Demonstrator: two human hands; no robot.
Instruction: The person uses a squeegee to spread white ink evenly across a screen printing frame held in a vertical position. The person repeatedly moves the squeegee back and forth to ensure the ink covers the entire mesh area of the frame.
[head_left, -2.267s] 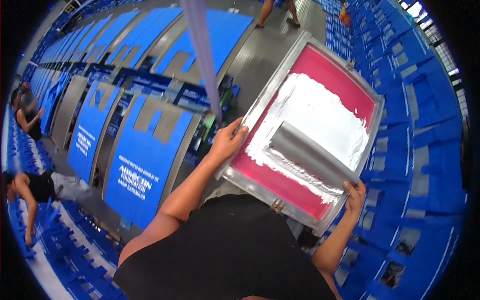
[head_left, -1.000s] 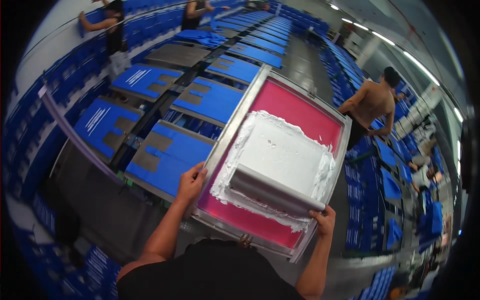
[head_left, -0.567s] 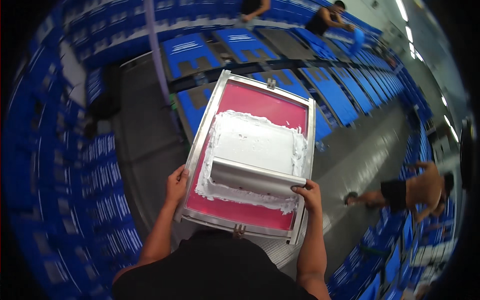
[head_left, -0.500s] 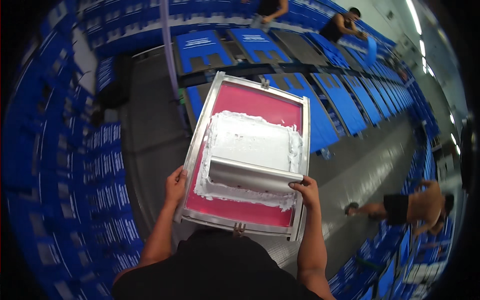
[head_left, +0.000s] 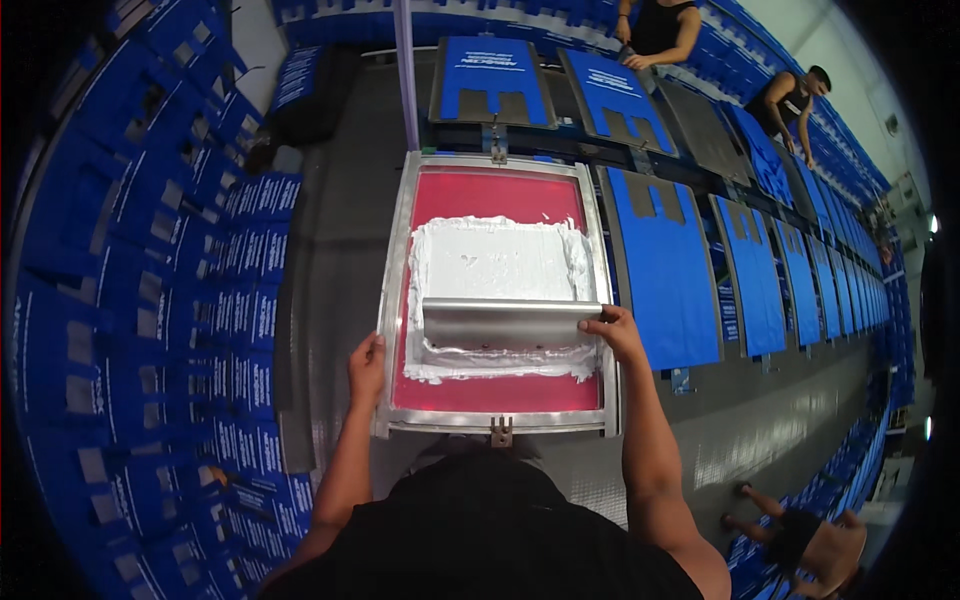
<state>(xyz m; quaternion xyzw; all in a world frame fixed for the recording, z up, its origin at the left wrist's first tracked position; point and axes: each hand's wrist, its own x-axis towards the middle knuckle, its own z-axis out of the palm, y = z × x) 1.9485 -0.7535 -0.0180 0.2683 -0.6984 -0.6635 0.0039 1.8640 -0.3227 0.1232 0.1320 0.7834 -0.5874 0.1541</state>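
In the head view, a metal screen frame (head_left: 395, 270) is held directly before the torso, between the two hands, its long sides running from near to far; pink mesh (head_left: 497, 192) is stretched within it, and a broad patch of white paste (head_left: 500, 255) is spread over the middle. A grey metal squeegee (head_left: 500, 325) is laid crosswise over the near part of the paste; its right end is met by the right hand (head_left: 615, 335), and its left end is well apart from the left hand (head_left: 368, 370). The right hand is clamped on that end, thumb pressed to the near face and fingers bent over the top; the left hand is closed on the outer edge of the frame's left rail, its fingers partly hidden. Both forearms are stretched forward from the near side, the right one set wider at the elbow. To the right and far side, blue cut pieces (head_left: 665, 270) are laid flat on grey boards; a co-worker (head_left: 665, 35) is seen beyond them.
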